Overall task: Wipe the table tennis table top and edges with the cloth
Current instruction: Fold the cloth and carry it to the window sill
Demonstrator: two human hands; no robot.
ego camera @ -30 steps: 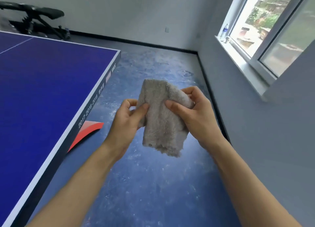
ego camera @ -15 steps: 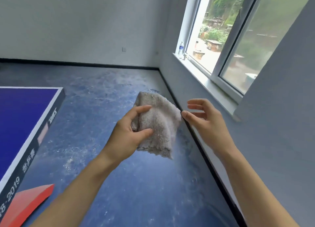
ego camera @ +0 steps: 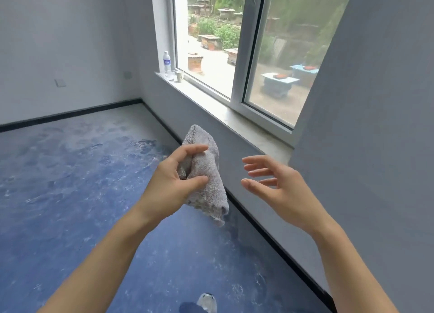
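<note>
While pinching the cloth (ego camera: 207, 165) between thumb and fingers of the left hand (ego camera: 169, 187), gather the corner hanging below the grip into a flat pad before wiping. Found no table in the head view. Observed the right hand (ego camera: 281, 191) just beside the grip, fingers spread, holding nothing.

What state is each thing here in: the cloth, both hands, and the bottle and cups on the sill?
cloth: bunched, hanging in the air from the left hand.
left hand: pinches the cloth between thumb and fingers.
right hand: open, fingers spread, holding nothing.
bottle: upright on the windowsill.
cups: upright beside the bottle.
</note>
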